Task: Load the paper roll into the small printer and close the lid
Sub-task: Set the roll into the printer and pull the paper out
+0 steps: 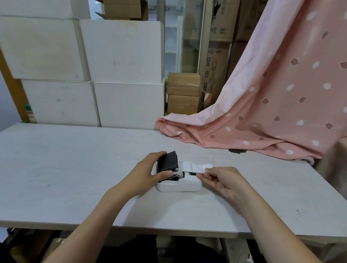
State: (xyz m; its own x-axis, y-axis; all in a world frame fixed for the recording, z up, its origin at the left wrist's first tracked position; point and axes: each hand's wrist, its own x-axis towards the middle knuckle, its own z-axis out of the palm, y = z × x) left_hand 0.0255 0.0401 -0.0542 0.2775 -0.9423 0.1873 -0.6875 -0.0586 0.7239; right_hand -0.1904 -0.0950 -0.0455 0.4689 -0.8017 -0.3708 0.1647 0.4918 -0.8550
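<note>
White boxes point(91, 69) and a pink cloth point(285, 103) behind the table point(49, 169).

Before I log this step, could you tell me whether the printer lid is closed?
Open: the dark lid stands raised above the white printer.

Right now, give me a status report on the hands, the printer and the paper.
Left hand grips the raised black lid. Right hand pinches the paper strip, pulled out over the white printer. Lid not yet shut. Nothing in the way.
</note>
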